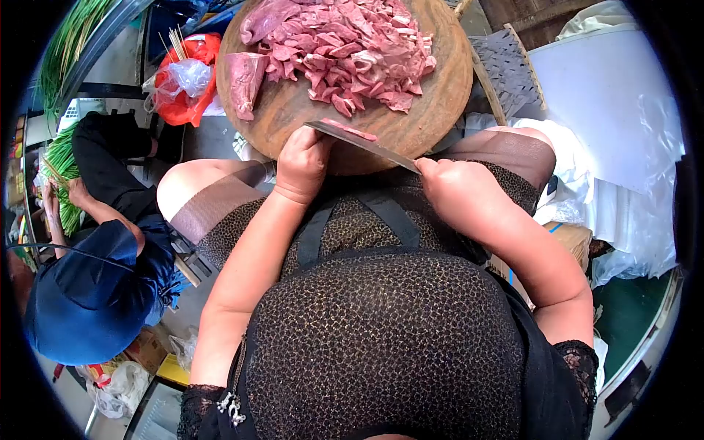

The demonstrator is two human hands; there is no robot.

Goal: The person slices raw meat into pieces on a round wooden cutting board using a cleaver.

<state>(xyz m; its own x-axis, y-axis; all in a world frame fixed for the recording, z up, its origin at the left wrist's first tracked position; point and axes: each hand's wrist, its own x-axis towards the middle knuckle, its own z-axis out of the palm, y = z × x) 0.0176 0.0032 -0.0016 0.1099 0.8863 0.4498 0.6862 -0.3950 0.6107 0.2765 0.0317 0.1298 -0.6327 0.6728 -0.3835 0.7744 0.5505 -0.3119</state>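
Note:
My right hand (458, 187) is closed around the handle of a knife (370, 147), whose long blade slants up to the left over the near edge of a round wooden chopping board (447, 103). A thin strip of red meat (352, 130) shows along the far side of the blade. At the blade's tip, my left hand (302, 163) has its fingers curled together; what they grip is hidden. A heap of sliced meat (352, 51) covers the board's middle, with a larger uncut piece of meat (246, 81) at its left.
A red plastic bag (187, 103) with skewer sticks stands left of the board. Further left, a person in a dark blue hat (84, 293) handles green stalks (62, 165). At right are a woven basket (506, 70) and a white-covered surface (601, 110).

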